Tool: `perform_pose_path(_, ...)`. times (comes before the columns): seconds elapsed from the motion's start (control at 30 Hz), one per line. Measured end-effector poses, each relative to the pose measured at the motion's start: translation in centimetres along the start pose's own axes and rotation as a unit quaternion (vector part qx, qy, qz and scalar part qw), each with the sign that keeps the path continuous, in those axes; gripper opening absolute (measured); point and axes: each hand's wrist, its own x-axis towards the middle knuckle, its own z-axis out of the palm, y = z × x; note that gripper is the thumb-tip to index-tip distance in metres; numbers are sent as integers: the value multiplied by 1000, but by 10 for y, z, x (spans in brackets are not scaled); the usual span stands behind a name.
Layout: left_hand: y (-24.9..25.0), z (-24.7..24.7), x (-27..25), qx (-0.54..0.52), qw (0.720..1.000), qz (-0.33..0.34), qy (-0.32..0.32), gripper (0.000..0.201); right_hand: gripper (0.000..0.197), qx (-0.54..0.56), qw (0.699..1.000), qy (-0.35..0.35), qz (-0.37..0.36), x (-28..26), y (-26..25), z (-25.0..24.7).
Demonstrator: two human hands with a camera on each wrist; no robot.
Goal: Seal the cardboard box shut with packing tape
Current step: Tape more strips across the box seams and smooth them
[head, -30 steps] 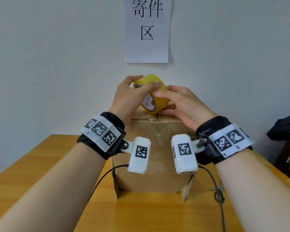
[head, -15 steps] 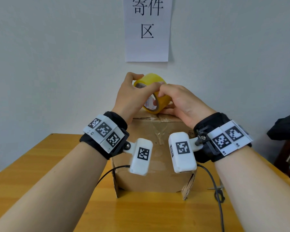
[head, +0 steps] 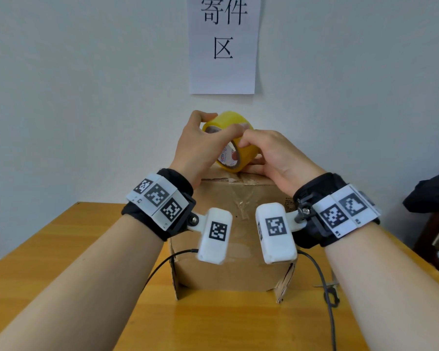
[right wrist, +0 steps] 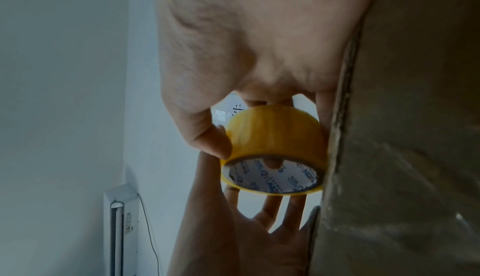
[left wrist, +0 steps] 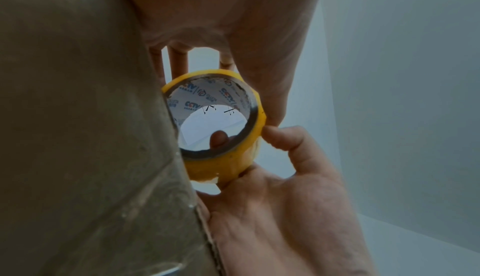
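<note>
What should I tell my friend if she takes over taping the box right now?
Left hand: grips the yellow tape roll, held just above the cardboard box top.
Right hand: thumb and fingertips pinch the roll's outer face, seemingly picking for the tape end.
The box stands on the wooden table, old clear tape on its front.
Done: roll picked up.
Left: free the end, stick it down, run tape along the top seam, cut it.

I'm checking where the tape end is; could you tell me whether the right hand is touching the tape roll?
Touching: in the left wrist view the right hand pinches the tape roll with its thumb on the yellow band.
</note>
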Motion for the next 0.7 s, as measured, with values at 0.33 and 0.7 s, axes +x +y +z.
perform_pose_path(0.33, 1, -1, -1, -3, 1000, 0, -4, 56, 17, -8, 1000, -7, -4, 3, 2, 2)
perform_pose_path(0.7, -2, -5, 3, -22, 1000, -16, -14, 56, 38, 27, 999, -25, -11, 6, 6, -6)
